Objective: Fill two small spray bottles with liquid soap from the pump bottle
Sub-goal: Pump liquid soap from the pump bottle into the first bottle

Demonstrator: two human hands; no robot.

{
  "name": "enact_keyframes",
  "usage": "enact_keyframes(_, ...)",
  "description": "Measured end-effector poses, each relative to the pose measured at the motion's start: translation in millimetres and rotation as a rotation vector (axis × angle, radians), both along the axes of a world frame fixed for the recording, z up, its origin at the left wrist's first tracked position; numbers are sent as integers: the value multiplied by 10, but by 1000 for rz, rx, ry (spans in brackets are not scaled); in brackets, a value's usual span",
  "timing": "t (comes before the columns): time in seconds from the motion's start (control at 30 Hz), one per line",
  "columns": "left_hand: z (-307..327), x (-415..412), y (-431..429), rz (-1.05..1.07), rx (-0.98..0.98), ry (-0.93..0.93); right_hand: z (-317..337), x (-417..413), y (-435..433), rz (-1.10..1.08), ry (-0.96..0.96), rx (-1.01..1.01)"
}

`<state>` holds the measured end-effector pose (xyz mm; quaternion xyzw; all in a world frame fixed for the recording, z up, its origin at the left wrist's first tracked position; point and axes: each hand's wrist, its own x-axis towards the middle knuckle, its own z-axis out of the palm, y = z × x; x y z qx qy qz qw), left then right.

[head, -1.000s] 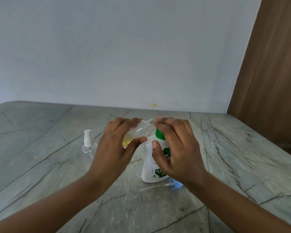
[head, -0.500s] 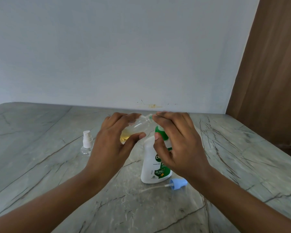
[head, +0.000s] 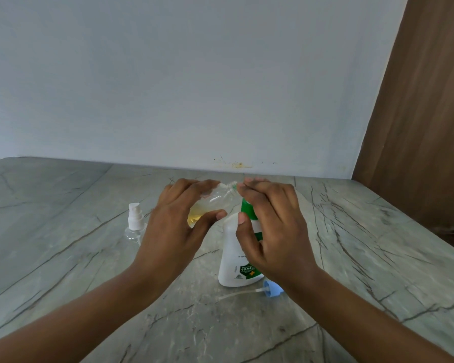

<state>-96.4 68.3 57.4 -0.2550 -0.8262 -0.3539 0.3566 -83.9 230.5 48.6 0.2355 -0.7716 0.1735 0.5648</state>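
My left hand (head: 173,231) grips a small clear spray bottle (head: 215,199) with no cap, tilted, its open neck pointing right. Yellow soap lies in its lower end. The neck meets the fingertips of my right hand (head: 275,231), which arches over the green pump head (head: 248,209) of the white pump bottle (head: 231,252), thumb against the bottle's shoulder. The nozzle itself is hidden by my fingers. The pump bottle stands upright on the marble table (head: 63,258). A second small clear spray bottle (head: 134,224) with a white cap stands to the left.
A blue spray cap with its dip tube (head: 273,288) lies on the table just in front of the pump bottle, by my right wrist. A pale wall runs along the table's far edge, and a brown wooden panel (head: 417,127) stands at the right.
Both hands keep their hold. They sit slightly higher in the view than a second ago, and the blue cap shows more from behind my right wrist.
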Motion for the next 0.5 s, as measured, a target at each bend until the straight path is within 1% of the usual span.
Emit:
enact_keyframes(0.23,-87,4,13,-5,-15,-10,-49,33,-13,4,-8,-18)
enact_keyframes(0.5,-38,20,11,-3,-4,-8,9,44,22,25,-13,-11)
